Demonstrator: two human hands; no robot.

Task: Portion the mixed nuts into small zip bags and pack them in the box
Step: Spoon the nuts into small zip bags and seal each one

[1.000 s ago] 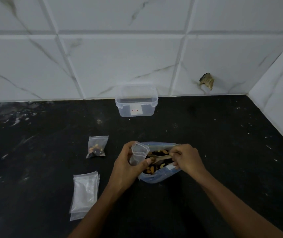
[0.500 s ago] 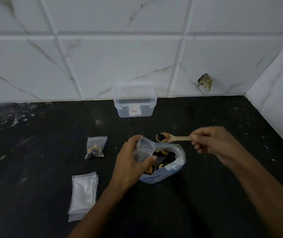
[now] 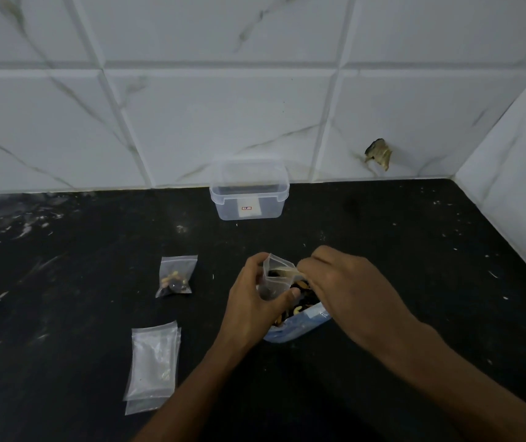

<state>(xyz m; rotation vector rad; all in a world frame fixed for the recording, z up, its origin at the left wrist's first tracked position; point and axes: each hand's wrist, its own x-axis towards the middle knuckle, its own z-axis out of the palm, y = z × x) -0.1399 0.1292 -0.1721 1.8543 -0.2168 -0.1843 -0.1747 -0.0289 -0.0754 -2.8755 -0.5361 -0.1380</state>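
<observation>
Looking down through the head view, I see my left hand (image 3: pixel 252 301) gripping a small zip bag (image 3: pixel 276 279) upright, its mouth held open above the big bag of mixed nuts (image 3: pixel 299 314) on the black bench (image 3: pixel 414 266). My right hand (image 3: pixel 344 282) pinches a wooden spoon (image 3: pixel 287 272) whose bowl sits tipped inside the small bag's mouth. A filled zip bag (image 3: pixel 175 277) lies to the left, well apart from my hands. A stack of empty bags (image 3: pixel 153 362) lies nearer me on the left. A clear plastic box (image 3: pixel 248 194) with no lid on stands at the back against the tiled wall (image 3: pixel 223 116).
</observation>
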